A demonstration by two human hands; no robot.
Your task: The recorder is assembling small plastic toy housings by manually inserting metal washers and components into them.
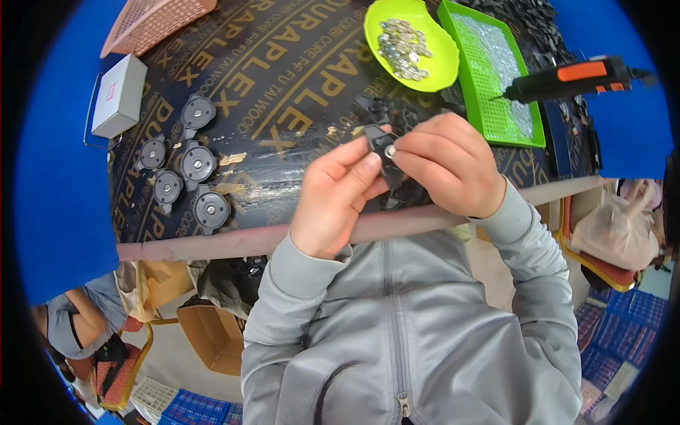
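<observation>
Left hand and right hand both pinching a small black plastic part with a silver disc above the table edge, finished black parts to the left, lime bowl of discs beyond

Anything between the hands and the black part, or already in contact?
Nothing in between. Both hands already hold the black plastic part above the table edge: left hand pinches it from the left, right hand presses a small silver disc against it. Nothing else touches it.
</observation>
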